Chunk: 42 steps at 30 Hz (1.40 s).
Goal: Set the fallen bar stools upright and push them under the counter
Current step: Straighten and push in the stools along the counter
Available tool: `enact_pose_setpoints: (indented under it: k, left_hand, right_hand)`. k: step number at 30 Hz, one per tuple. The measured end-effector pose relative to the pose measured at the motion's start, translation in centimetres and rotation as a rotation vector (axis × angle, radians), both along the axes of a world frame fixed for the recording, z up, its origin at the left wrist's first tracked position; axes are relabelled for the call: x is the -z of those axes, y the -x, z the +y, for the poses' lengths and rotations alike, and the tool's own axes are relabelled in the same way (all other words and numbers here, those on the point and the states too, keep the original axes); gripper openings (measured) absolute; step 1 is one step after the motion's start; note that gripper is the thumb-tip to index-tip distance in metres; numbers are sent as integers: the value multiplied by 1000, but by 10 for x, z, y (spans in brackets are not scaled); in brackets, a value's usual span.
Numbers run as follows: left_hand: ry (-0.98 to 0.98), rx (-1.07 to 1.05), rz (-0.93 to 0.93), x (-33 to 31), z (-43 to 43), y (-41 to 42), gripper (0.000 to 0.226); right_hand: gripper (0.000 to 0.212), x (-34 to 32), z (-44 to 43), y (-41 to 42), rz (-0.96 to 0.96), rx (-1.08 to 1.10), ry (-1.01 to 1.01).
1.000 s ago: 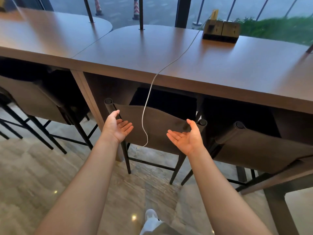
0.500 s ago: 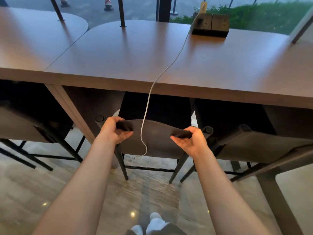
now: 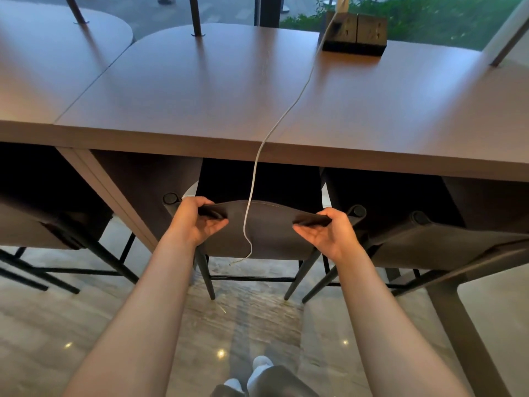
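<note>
With left hand (image 3: 197,222) and right hand (image 3: 323,234) pinching backrest top of upright bar stool (image 3: 269,236), seat beneath counter (image 3: 200,96), push straight and evenly; keep clear of dangling white cable (image 3: 253,190).

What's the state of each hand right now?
Left hand: closed, gripping the top edge of the stool backrest.
Right hand: closed, gripping the same edge, further right.

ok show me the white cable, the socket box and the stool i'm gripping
white cable (image 3: 287,110): head view, mid-length of its slanting stretch
socket box (image 3: 355,34): head view, front face
bar stool (image 3: 269,224): head view, middle of the backrest fabric
</note>
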<state>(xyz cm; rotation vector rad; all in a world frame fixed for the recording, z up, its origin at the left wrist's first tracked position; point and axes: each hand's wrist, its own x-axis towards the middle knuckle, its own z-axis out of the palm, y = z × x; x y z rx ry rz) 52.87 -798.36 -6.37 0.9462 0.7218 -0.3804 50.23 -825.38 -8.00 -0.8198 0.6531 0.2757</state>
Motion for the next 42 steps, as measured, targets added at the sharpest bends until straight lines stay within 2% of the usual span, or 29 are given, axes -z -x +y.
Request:
enact_pose_setpoints:
  k: [10,21,26,32,36,39,42]
  left_hand:
    - [-34,6,13,-2,0,2,10]
    - [-35,67,-72,1,11,7,11]
    - [-18,49,-72,1,17,7,11]
    - [-10,64,-68,0,17,8,9]
    - [16,6,-37,-3,11,11,11]
    - [-4,33,-38,-3,7,19,29]
    - [-16,4,-65,-2,4,32,47]
  right_hand:
    - [9,0,-2,2,1,-48,-27]
    - [5,0,3,7,-7,-60,-73]
    - [14,6,6,11,-37,-101,-66]
    - [9,5,3,13,-19,-133,-39]
    - [28,4,2,14,20,-118,-24]
    - [67,3,6,19,51,-135,37]
    - [98,4,9,31,49,-286,109]
